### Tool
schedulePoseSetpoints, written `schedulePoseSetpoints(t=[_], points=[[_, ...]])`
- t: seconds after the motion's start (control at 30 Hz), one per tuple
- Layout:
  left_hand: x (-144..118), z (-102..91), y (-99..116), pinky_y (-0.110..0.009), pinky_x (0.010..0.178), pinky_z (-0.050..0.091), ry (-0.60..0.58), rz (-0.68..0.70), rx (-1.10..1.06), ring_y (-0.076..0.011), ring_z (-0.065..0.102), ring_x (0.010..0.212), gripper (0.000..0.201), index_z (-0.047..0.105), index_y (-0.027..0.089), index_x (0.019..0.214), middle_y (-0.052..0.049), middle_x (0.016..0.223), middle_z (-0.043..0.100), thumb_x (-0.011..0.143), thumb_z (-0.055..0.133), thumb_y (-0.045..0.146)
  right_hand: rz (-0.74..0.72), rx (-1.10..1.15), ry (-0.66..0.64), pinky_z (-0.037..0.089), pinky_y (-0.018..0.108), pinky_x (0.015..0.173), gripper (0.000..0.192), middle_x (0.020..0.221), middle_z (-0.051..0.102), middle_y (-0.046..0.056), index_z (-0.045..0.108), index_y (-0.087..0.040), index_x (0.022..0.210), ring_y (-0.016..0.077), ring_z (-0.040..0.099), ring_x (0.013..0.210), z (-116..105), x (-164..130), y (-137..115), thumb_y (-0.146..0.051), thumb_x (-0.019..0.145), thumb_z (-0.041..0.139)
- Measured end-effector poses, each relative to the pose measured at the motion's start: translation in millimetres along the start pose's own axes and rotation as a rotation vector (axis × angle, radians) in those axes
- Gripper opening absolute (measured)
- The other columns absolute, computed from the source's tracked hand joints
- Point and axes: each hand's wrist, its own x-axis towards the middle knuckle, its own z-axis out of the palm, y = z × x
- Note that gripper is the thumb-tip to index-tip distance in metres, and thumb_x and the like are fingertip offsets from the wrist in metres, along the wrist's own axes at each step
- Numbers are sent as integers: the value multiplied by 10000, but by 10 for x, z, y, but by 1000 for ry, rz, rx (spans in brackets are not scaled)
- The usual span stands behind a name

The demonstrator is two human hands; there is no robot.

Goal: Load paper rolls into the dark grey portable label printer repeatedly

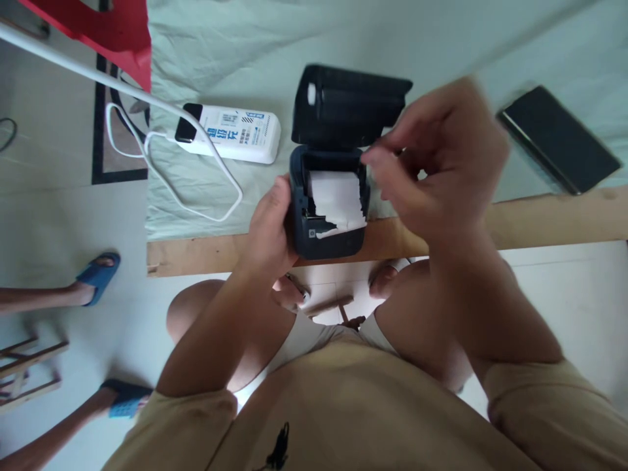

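A small dark portable printer (328, 244), its lid (350, 108) flipped up, sits at the front edge of the cloth-covered table. Inside lies a roll of white paper (338, 199) with a ragged, torn edge over the front rim. My left hand (275, 226) grips the printer's left side, thumb along its edge. Slightly blurred, my right hand (439, 160) is at the upper right corner, near the hinge, with thumb and forefinger pinched together. What those fingertips hold, if anything, cannot be made out.
A white power bank (240, 134) with a white cable (223, 173) lies to the left. On the right rests a black phone (559, 139). A red plastic object (118, 33) stands at the far left corner. Another person's feet in blue slippers (101, 280) show on the floor.
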Motion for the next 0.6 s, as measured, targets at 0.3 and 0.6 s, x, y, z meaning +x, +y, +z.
schedulePoseSetpoints(t=[0.3,0.6], points=[[-24,-40,54,-303,770,638,-92,-18,112,-243,787,959,529,699,234,1173,-41,1010,796,779,862,547,-31,-249,-493,345,296,602,117,648,568,-18,623,-258,933,156,552,594,-53,12,39,-327,904,713],[-13,12,59,-342,980,631,-53,-3,95,-284,724,1250,571,712,245,1132,-58,1083,798,767,834,666,-101,-196,-446,351,315,558,305,891,751,-17,712,-296,1110,120,548,585,-297,68,-88,-263,812,770]])
